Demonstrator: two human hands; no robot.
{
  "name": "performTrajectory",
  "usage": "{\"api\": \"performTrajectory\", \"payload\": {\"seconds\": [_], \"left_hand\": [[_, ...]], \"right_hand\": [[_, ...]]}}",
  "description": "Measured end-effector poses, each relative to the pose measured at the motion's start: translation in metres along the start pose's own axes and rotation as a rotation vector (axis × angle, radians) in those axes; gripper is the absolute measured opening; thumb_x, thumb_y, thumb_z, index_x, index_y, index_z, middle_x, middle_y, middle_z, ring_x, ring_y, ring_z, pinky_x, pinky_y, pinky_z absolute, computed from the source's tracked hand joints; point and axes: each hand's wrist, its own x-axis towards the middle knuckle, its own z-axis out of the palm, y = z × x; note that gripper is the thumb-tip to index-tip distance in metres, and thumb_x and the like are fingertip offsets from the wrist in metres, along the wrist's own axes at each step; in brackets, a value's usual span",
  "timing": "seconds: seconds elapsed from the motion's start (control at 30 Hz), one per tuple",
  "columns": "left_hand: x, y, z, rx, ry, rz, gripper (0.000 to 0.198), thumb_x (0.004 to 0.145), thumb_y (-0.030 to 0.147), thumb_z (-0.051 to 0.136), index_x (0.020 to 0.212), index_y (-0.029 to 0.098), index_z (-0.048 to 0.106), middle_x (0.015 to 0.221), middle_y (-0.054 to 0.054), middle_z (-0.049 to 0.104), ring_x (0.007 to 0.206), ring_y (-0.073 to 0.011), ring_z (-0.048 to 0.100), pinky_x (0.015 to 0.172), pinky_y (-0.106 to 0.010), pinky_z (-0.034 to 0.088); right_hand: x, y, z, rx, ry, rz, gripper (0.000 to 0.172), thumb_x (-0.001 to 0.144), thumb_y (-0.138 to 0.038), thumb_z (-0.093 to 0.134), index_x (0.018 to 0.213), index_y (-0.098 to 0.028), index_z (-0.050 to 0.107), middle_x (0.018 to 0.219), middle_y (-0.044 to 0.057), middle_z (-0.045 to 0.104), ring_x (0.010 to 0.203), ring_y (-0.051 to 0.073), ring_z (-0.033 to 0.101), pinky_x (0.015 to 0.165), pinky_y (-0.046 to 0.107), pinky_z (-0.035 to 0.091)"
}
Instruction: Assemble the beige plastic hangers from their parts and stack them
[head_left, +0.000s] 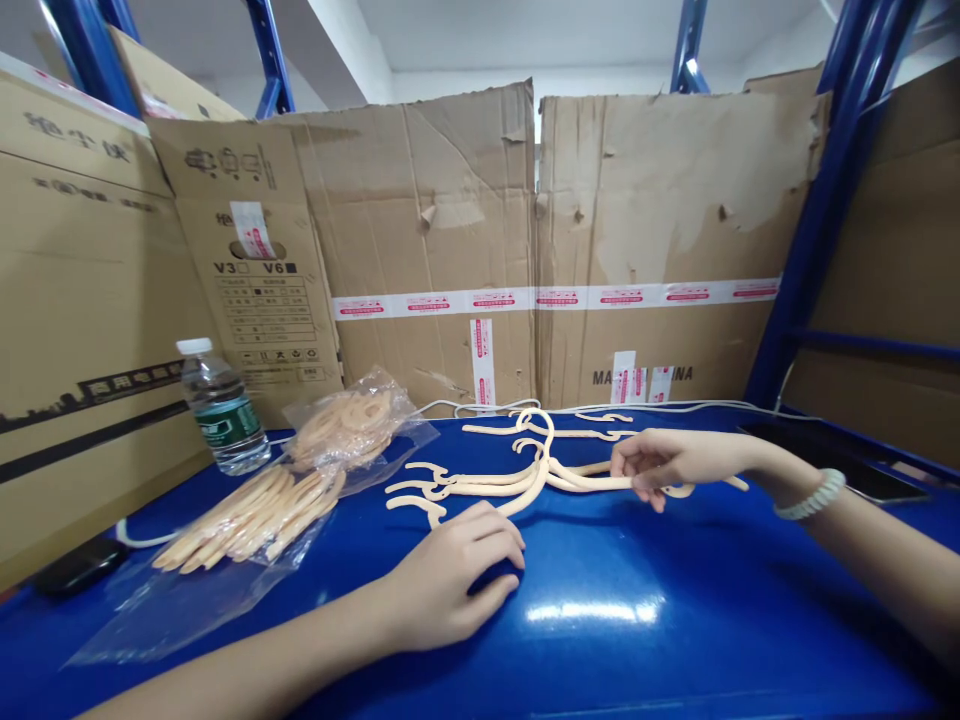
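Several cream-coloured hangers lie on the blue table, the nearest hanger [529, 492] with its hook upward. Pinched between the fingers of my right hand [664, 462] is the right arm of this hanger. My left hand [459, 572] rests palm down by its left arm, fingers loosely curved and thumb apart, with nothing visible in its grip. Small curved end pieces show left of the hangers, and part of the nearest one is hidden behind my left hand. At the left, a clear bag holds long cream pieces [251, 515]; another bag behind it holds rounded pieces [349, 425].
A water bottle [225, 415] stands at the left before cardboard panels [427, 240]. On the blue table [600, 660], a black object [81, 567] lies far left and a dark flat device [862, 470] far right. A white cable runs along the back.
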Motion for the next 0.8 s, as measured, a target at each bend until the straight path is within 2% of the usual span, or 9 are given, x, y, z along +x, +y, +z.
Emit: {"api": "performTrajectory", "payload": {"seconds": [0.17,0.37,0.6,0.8], "left_hand": [[-0.002,-0.013,0.0,0.115,0.015,-0.037,0.014,0.086,0.013,0.051,0.097,0.019,0.058,0.103,-0.006,0.062,0.097,-0.0199,0.055,0.087,-0.033,0.044],[-0.002,-0.014,0.0,0.186,0.032,-0.063,0.014,0.086,0.014,0.052,0.097,0.02,0.058,0.106,-0.006,0.061,0.102,-0.0212,0.054,0.091,-0.036,0.044],[-0.002,-0.011,-0.002,0.273,0.026,-0.097,0.014,0.087,0.022,0.054,0.1,0.021,0.059,0.117,-0.007,0.059,0.11,-0.0239,0.053,0.094,-0.04,0.043],[0.001,-0.014,-0.002,0.337,0.064,-0.139,0.016,0.085,0.027,0.058,0.1,0.022,0.059,0.117,-0.007,0.06,0.111,-0.0269,0.054,0.092,-0.045,0.046]], "right_hand": [[0.007,0.001,0.007,-0.168,0.025,0.037,0.02,0.077,-0.026,0.058,0.092,-0.012,0.061,0.074,0.005,0.065,0.066,0.016,0.059,0.052,0.021,0.04],[0.012,-0.002,0.015,-0.441,0.174,-0.001,0.015,0.074,-0.021,0.059,0.083,-0.014,0.069,0.082,0.006,0.068,0.071,0.017,0.061,0.062,0.023,0.043],[0.02,-0.002,0.021,-0.476,0.241,-0.002,0.01,0.073,-0.014,0.058,0.078,-0.014,0.066,0.072,0.003,0.068,0.063,0.015,0.062,0.057,0.022,0.042],[0.023,-0.003,0.022,-0.598,0.348,-0.011,0.005,0.074,-0.019,0.064,0.076,-0.015,0.065,0.073,0.003,0.067,0.065,0.015,0.06,0.059,0.023,0.04]]}}
